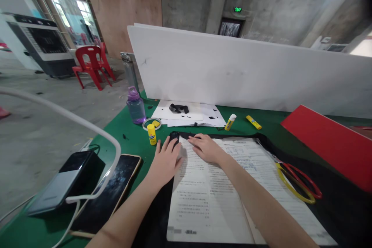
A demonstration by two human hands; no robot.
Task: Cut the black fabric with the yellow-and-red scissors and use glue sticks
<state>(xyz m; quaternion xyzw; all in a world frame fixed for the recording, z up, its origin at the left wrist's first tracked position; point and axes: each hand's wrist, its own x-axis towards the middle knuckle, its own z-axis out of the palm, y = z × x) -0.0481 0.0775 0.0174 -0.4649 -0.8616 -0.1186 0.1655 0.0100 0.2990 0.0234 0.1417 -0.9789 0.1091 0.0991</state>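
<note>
My left hand [166,159] rests with fingers spread at the top left corner of an open printed booklet [192,197], fingertips by the folded edge of a black cloth [174,136]. Nothing shows in its grasp. My right hand [207,148] lies along the booklet's top edge, fingers stretched out over the border where the cloth shows. The cloth lies under the booklet and spreads out to the right. Scissors [299,182] with red and yellow handles lie on the booklet's right side. A yellow glue stick [151,134] stands just beyond my left hand.
On the green table [116,128] are a phone [116,190], a power bank [66,178] with a white cable [113,135], and a purple-lidded bottle [136,106]. White sheets [200,114] hold black scraps. A red board [328,143] lies right; a white panel [247,69] stands behind.
</note>
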